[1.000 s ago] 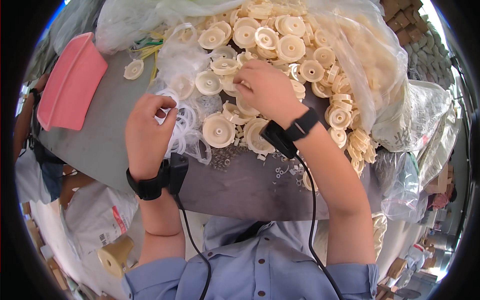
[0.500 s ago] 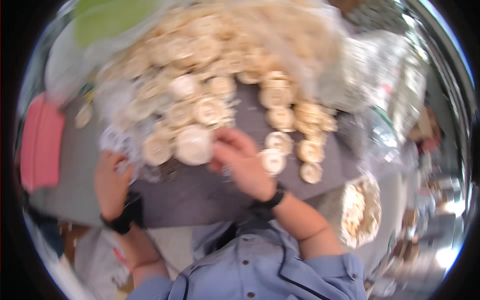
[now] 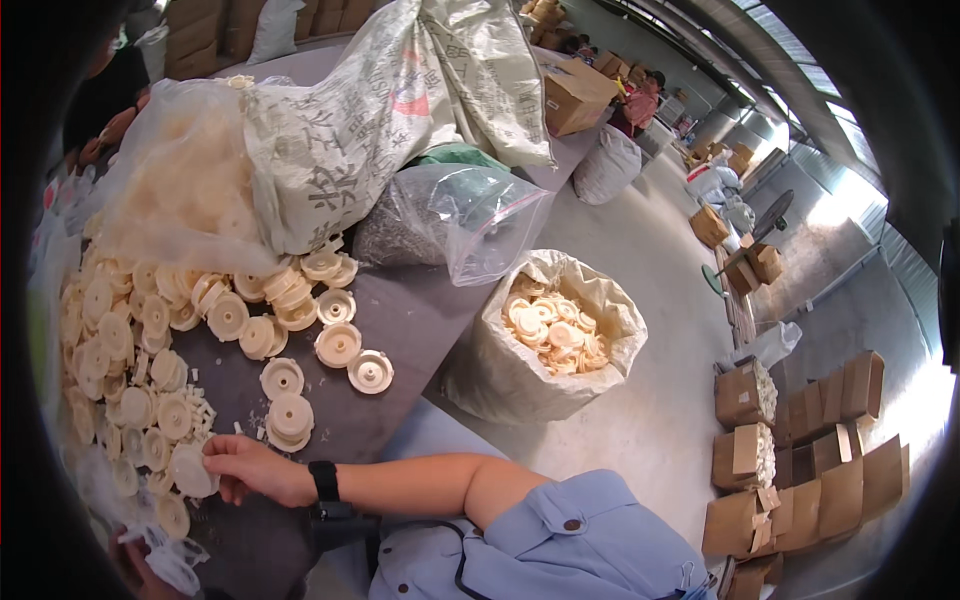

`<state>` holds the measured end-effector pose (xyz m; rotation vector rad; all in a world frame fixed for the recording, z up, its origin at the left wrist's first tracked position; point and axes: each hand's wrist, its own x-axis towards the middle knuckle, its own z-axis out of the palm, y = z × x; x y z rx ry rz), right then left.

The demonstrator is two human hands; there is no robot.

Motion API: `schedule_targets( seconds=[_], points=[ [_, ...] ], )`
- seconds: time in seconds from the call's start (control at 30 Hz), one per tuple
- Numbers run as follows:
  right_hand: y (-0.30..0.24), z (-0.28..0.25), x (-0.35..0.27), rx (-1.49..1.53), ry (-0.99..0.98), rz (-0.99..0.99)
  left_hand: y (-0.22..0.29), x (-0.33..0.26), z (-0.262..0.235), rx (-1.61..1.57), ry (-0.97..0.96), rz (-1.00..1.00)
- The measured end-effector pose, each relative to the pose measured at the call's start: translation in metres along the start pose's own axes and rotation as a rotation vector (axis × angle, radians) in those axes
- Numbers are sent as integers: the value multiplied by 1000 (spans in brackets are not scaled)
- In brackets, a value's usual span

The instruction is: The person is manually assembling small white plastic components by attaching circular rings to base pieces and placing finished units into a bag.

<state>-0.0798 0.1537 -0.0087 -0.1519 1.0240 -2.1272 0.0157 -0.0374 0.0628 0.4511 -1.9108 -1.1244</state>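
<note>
My right hand (image 3: 258,470) is closed, its thumb and fingers pinching the edge of a round off-white plastic disc (image 3: 193,471) at the near end of a heap. My left hand (image 3: 142,572) is partly in the dark rim at lower left, beside thin whitish plastic film (image 3: 178,553); its fingers are not clear. Beyond my right hand lies a big heap of cream plastic discs (image 3: 117,335), with small white pegs (image 3: 200,415) among them. Loose discs (image 3: 290,416) lie apart on the dark grey table (image 3: 385,310).
A clear bag (image 3: 465,215) and large woven sacks (image 3: 340,130) stand at the table's back. Right of the table, an open sack (image 3: 530,395) of cream parts stands on the floor. Cardboard boxes (image 3: 745,455) line the right. A co-worker (image 3: 105,105) is at far left, another (image 3: 640,103) farther back.
The view has swung to the right, so the table and both hands now appear farther left, and the floor sack and boxes show fully. My right hand stays at the heap's near edge.
</note>
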Motion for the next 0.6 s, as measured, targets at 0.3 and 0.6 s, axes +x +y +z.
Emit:
schedule_targets(
  seconds=[0.3,0.6],
  points=[
    [-12,9,-10,388,-166,46,-34,-17,46,13,-497,519],
    [1,26,-2,-78,-75,-123,-41,-15,35,16,-628,487]
  ],
)
